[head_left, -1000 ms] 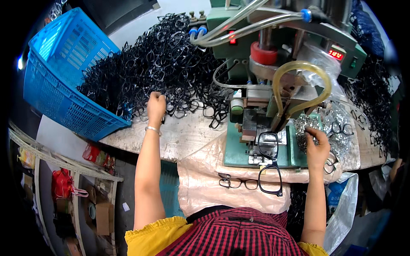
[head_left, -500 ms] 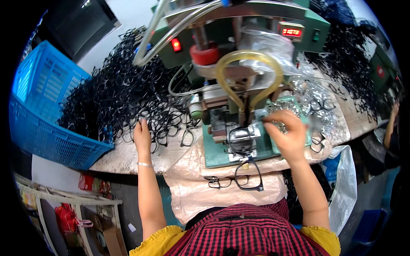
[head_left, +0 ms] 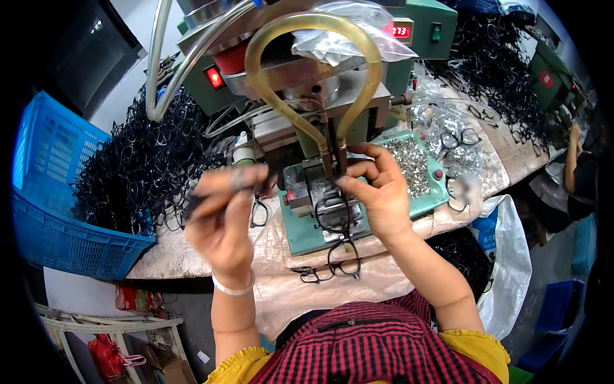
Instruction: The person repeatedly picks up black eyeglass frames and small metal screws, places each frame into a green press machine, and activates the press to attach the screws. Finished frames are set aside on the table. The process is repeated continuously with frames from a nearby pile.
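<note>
My left hand (head_left: 220, 224) is raised in front of the green press machine (head_left: 320, 83) and grips a black eyeglass frame (head_left: 259, 187), which is blurred by motion. My right hand (head_left: 378, 198) is at the machine's small fixture (head_left: 307, 192), thumb and fingers curled close under the press head. Whatever sits between the fingertips is too small to see. A second black eyeglass frame (head_left: 332, 214) lies on the fixture right below that hand. A third frame (head_left: 332, 267) rests on the cloth at the bench's front edge.
A large heap of black frames (head_left: 141, 166) fills the bench at left, beside a blue plastic basket (head_left: 51, 211). Right of the fixture is a tray of small metal parts (head_left: 409, 163). A yellow hose (head_left: 307, 25) loops over the machine. Another person (head_left: 579, 173) works at far right.
My left hand has left the heap at left and come up toward the machine with a black frame. My right hand moved from the metal parts to the fixture. The view has swung closer.
</note>
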Tool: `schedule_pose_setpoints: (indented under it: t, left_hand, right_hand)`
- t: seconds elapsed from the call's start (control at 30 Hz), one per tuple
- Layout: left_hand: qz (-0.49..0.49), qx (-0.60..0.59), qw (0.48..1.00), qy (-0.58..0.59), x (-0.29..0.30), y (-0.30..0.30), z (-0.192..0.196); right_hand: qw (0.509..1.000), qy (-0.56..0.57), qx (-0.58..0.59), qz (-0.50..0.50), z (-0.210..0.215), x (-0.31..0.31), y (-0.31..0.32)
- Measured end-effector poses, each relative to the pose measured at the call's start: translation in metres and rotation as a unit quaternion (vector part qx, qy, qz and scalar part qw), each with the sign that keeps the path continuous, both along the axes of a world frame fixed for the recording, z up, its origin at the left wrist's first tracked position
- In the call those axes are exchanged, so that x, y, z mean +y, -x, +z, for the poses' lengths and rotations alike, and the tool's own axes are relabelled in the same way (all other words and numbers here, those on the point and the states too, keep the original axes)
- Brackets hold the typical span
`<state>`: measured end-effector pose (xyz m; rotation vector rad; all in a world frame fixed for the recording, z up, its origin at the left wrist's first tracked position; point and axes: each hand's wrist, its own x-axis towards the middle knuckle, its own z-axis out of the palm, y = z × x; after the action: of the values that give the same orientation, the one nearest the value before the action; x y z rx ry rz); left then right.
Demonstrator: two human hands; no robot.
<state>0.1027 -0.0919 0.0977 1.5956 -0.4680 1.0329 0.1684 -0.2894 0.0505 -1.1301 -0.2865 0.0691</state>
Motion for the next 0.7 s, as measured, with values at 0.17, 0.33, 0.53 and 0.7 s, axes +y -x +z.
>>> schedule_pose_setpoints:
  t: [0.17, 0.33, 0.53, 0.7]
  left_hand:
    - [-0.047, -0.011, 0.999, 0.004, -0.014, -0.007, 0.015]
    - [-0.004, -0.041, 0.977, -0.209, -0.014, 0.015, 0.006]
    - [-0.045, -0.006, 0.925, -0.377, -0.036, 0.010, -0.026]
    - [-0.059, 0.004, 0.925, -0.375, -0.036, 0.008, -0.034]
  right_hand:
    - [1.000, -0.026, -0.008, -0.007, 0.013, 0.005, 0.013]
    - [0.959, 0.228, -0.154, -0.063, 0.008, -0.032, 0.017]
    - [0.706, 0.627, -0.158, -0.289, -0.051, -0.093, -0.034]
    - [0.750, 0.480, -0.276, -0.362, -0.070, -0.108, -0.047]
